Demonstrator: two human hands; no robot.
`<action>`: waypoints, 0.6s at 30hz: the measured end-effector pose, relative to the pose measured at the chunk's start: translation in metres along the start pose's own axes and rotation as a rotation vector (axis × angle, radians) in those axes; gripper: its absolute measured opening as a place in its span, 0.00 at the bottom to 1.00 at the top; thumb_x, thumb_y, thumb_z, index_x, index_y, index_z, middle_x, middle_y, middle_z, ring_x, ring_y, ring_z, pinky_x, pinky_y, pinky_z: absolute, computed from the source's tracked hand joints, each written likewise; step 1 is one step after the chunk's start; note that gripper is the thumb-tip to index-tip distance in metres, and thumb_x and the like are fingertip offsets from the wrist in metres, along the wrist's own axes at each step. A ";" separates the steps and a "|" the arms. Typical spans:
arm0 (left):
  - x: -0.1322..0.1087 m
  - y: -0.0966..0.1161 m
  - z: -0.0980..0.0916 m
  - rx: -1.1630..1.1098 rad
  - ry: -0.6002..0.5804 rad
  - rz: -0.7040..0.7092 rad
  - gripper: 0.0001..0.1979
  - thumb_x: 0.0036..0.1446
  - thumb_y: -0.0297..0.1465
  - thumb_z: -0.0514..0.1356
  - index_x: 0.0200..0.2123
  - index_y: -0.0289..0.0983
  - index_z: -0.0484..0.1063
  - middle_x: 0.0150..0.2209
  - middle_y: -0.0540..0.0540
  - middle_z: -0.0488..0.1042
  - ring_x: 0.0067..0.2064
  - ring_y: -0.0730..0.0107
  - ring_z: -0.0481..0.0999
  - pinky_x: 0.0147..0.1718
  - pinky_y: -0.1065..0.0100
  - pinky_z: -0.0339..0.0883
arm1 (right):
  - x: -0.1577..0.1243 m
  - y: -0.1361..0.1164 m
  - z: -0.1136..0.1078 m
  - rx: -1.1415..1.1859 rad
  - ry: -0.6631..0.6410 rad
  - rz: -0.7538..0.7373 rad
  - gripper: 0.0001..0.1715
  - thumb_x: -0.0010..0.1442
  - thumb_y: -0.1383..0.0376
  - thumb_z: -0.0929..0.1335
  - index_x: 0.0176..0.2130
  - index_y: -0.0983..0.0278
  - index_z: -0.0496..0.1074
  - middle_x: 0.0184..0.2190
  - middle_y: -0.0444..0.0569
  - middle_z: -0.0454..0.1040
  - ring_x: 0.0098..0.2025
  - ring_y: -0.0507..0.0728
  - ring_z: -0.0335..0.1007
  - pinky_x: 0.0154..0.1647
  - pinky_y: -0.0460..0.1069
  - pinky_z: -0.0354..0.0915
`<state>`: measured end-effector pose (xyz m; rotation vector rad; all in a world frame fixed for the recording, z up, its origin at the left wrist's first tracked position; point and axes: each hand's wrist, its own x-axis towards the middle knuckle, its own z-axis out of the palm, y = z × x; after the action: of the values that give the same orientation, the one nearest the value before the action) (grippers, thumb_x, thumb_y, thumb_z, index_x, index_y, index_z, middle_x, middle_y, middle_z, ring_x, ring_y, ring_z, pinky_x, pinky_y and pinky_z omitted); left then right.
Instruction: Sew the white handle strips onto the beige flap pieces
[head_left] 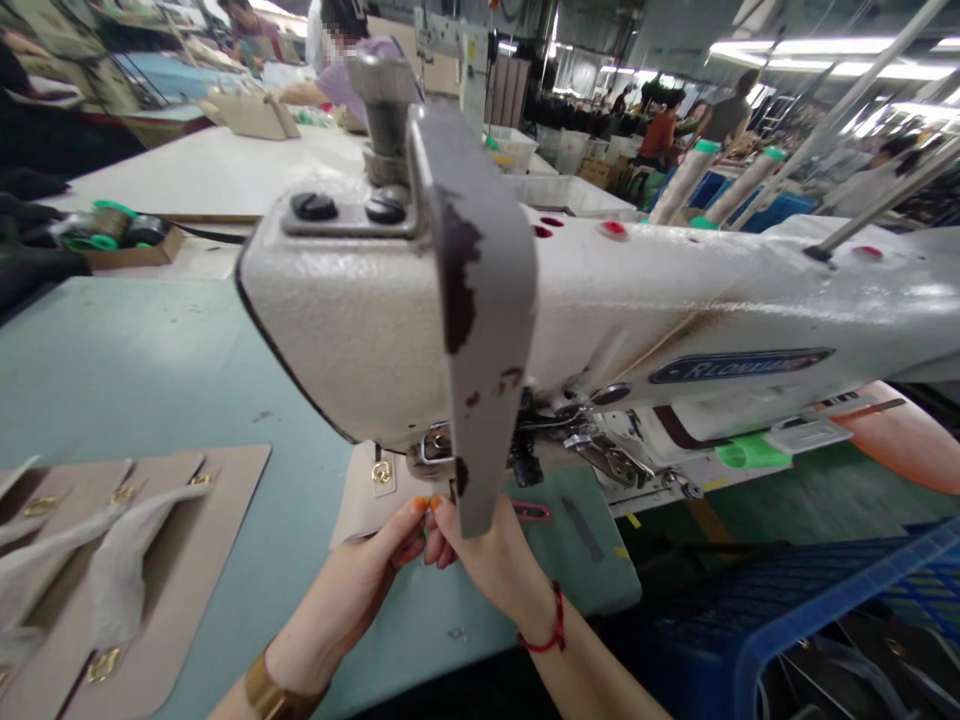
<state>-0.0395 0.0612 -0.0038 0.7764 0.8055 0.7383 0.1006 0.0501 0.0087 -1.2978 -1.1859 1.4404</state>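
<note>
Below the head of a white sewing machine (345, 330), my left hand (382, 555) and my right hand (487, 560) meet at the fingertips. Both are closed in a pinch; whatever is between the fingers is too small or hidden to name. A beige leather-like panel (356, 510) with a gold clasp (382, 472) lies under the machine head, its edge against my left hand. The grey metal guard (487, 300) on the machine passes in front of part of my right hand. The needle area is mostly hidden.
Beige panels (217, 540) with gold clasps and whitish strips lie on the green table (300, 600) at left. A pink-handled tool (531, 511) lies right of my hands. A blue crate (739, 640) stands at lower right. Thread spools (686, 180) and several people are behind.
</note>
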 end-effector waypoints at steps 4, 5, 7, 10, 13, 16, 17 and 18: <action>0.007 0.003 -0.002 0.027 0.003 0.038 0.18 0.63 0.39 0.57 0.25 0.34 0.72 0.24 0.48 0.69 0.30 0.70 0.67 0.32 0.69 0.61 | 0.004 0.000 0.002 0.003 0.045 -0.006 0.18 0.63 0.63 0.63 0.23 0.67 0.66 0.17 0.44 0.70 0.19 0.48 0.66 0.23 0.41 0.64; 0.008 0.004 -0.003 0.029 0.006 0.050 0.18 0.63 0.39 0.57 0.25 0.34 0.71 0.23 0.49 0.69 0.29 0.70 0.67 0.31 0.69 0.60 | 0.005 0.001 0.003 0.009 0.058 0.000 0.17 0.63 0.62 0.63 0.24 0.66 0.66 0.17 0.44 0.70 0.19 0.48 0.66 0.23 0.42 0.64; 0.011 0.006 -0.004 0.030 0.002 0.053 0.18 0.63 0.39 0.57 0.24 0.34 0.71 0.23 0.49 0.68 0.27 0.71 0.66 0.29 0.69 0.59 | 0.006 0.002 0.005 0.027 0.079 0.024 0.16 0.63 0.61 0.64 0.27 0.66 0.67 0.18 0.44 0.70 0.20 0.48 0.66 0.24 0.42 0.65; 0.014 0.007 -0.008 0.036 0.001 0.014 0.18 0.62 0.41 0.57 0.26 0.34 0.72 0.23 0.48 0.69 0.28 0.70 0.67 0.31 0.68 0.61 | 0.005 0.004 0.006 0.048 0.103 0.034 0.15 0.63 0.59 0.63 0.30 0.67 0.68 0.18 0.44 0.71 0.19 0.48 0.66 0.23 0.42 0.64; 0.017 0.007 -0.013 0.035 0.069 0.004 0.16 0.59 0.41 0.60 0.29 0.33 0.74 0.23 0.48 0.69 0.28 0.69 0.67 0.31 0.67 0.62 | 0.002 0.009 0.006 0.043 0.105 -0.004 0.16 0.64 0.58 0.62 0.31 0.67 0.68 0.19 0.44 0.71 0.19 0.49 0.67 0.22 0.42 0.64; 0.021 0.005 -0.017 0.009 0.193 0.038 0.13 0.54 0.39 0.65 0.32 0.34 0.75 0.25 0.50 0.70 0.28 0.71 0.65 0.28 0.69 0.60 | -0.004 0.020 0.005 0.036 0.085 0.009 0.19 0.65 0.56 0.62 0.32 0.67 0.68 0.19 0.45 0.71 0.19 0.49 0.66 0.21 0.42 0.63; 0.022 0.005 -0.018 -0.002 0.228 0.044 0.13 0.53 0.38 0.67 0.33 0.34 0.75 0.26 0.51 0.70 0.28 0.73 0.65 0.28 0.70 0.59 | -0.007 0.025 0.005 0.034 0.082 0.022 0.20 0.66 0.55 0.61 0.32 0.67 0.68 0.19 0.45 0.72 0.19 0.48 0.66 0.21 0.42 0.63; 0.024 0.004 -0.018 -0.014 0.257 0.045 0.12 0.51 0.37 0.68 0.33 0.34 0.74 0.27 0.52 0.70 0.27 0.74 0.64 0.27 0.71 0.59 | -0.010 0.030 0.006 0.028 0.081 0.033 0.20 0.66 0.55 0.61 0.32 0.68 0.68 0.19 0.45 0.72 0.19 0.48 0.65 0.21 0.41 0.62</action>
<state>-0.0444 0.0882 -0.0166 0.6971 1.0153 0.8951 0.0964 0.0334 -0.0188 -1.3495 -1.0920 1.4101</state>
